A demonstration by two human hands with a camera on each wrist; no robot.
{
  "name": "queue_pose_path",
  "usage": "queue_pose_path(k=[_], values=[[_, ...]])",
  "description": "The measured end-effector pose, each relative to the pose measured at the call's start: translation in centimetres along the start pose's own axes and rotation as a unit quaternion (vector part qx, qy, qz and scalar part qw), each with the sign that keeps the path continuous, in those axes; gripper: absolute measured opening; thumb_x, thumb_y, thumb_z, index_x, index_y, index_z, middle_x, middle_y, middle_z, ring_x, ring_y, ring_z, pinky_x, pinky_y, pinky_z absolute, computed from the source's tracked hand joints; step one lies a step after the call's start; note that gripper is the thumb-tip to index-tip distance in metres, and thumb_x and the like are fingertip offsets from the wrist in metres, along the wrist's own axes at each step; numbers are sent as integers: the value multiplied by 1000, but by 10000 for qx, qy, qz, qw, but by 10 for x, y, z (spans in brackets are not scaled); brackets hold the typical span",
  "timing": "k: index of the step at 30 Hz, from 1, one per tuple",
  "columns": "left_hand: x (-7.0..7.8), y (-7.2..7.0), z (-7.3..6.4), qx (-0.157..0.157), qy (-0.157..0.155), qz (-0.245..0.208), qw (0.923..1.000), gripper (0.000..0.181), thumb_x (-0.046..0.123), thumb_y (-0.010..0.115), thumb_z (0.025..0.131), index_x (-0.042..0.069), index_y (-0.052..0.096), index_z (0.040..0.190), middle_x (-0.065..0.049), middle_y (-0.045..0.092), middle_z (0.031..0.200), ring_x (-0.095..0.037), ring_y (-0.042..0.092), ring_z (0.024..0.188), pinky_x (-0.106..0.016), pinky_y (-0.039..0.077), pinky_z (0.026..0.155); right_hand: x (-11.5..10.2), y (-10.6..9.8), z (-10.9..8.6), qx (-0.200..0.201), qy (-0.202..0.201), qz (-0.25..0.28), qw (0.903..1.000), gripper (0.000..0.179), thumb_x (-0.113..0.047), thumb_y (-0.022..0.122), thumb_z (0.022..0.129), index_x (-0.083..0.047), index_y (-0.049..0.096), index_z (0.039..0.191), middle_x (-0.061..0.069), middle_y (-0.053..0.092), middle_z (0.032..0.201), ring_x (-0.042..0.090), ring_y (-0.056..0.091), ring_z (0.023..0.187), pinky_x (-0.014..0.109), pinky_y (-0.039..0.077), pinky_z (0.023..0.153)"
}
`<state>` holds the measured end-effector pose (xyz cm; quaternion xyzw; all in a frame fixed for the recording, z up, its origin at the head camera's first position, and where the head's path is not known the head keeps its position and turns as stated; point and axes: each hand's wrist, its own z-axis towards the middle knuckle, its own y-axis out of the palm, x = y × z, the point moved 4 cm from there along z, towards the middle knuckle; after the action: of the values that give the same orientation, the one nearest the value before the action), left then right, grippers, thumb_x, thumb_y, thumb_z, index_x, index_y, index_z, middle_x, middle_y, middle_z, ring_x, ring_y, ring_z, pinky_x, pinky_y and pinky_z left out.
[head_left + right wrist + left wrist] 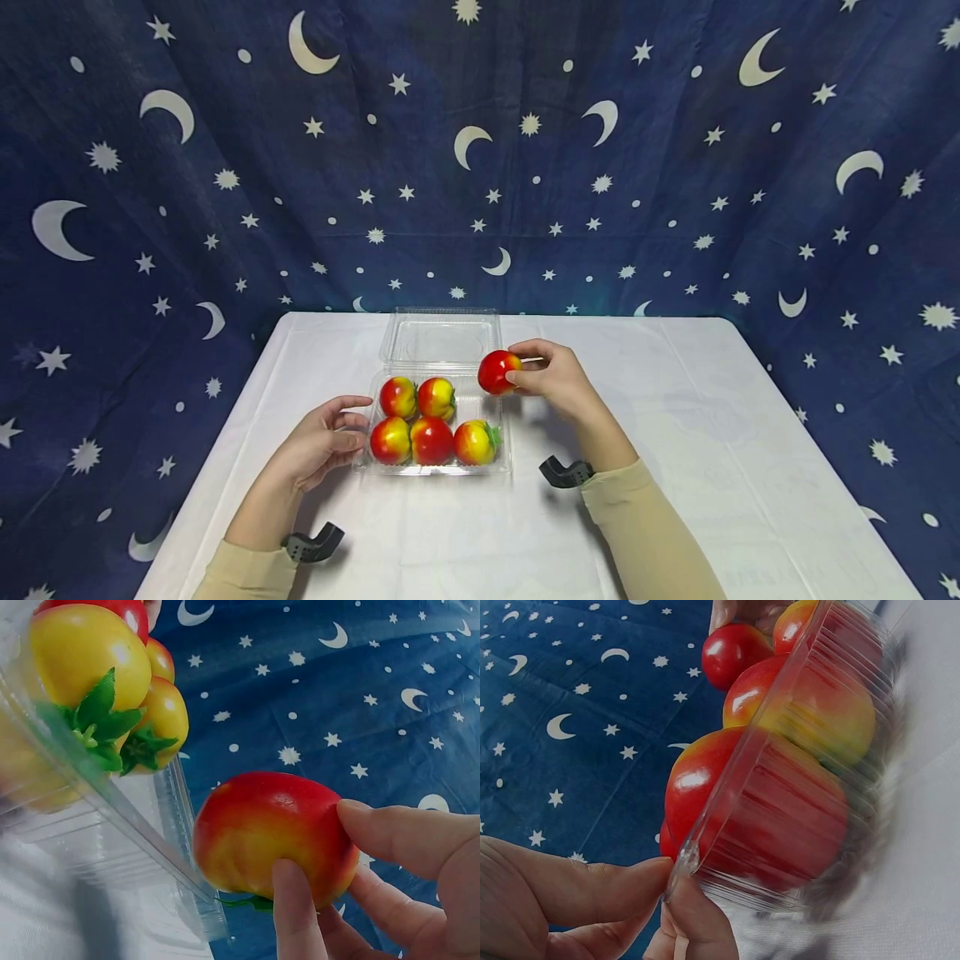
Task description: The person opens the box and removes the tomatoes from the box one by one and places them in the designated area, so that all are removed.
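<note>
A clear plastic clamshell box [483, 407] lies on the table with its lid [442, 340] folded back. Inside, three red-and-yellow fruits fill the front row, among them a mostly red fruit [432, 441]; two more stand behind, at left and middle. The back right spot holds none. My left hand [322, 442] pinches the box's left rim between thumb and finger, as the left wrist view shows. Above the back right corner, my right hand [555, 379] grips a red-and-yellow fruit [274, 832] by its sides. Its green leafy end points downward in the right wrist view.
A white cloth covers the table [712, 467]. Behind it and at both sides hangs a dark blue curtain [420, 125] printed with moons and stars. A black band [566, 472] sits at the right wrist, another black band [315, 543] at the left.
</note>
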<state>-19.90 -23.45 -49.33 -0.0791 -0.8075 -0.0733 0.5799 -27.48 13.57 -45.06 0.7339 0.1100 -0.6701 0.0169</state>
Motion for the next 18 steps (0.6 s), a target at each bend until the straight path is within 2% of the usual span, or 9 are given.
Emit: queue_pose_path(k=[4, 13, 18], values=[[0, 0, 0, -6, 3, -21, 10000, 72, -6, 71, 91, -2, 40, 156, -3, 64, 105, -13, 68, 77, -24, 64, 72, 1, -5, -1, 48, -40, 171, 9998, 48, 2, 81, 87, 4, 68, 134, 28, 65, 137, 20, 75, 100, 50, 66, 84], [-1, 0, -1, -56, 42, -14, 10000, 68, -6, 68, 91, -4, 41, 153, -2, 62, 104, -12, 67, 77, -23, 63, 70, 9, -18, 1, 154, -106, 479, 9987, 49, 5, 78, 89, 8, 65, 136, 30, 65, 134, 18, 76, 95, 48, 66, 84], [-1, -1, -1, -66, 79, -7, 9999, 67, -6, 68, 91, -5, 41, 153, -2, 62, 104, -12, 68, 77, -23, 62, 70, 12, -24, 1, 217, -69, 494, 9985, 50, 3, 77, 90, 8, 64, 137, 30, 64, 137, 17, 77, 95, 42, 68, 81]])
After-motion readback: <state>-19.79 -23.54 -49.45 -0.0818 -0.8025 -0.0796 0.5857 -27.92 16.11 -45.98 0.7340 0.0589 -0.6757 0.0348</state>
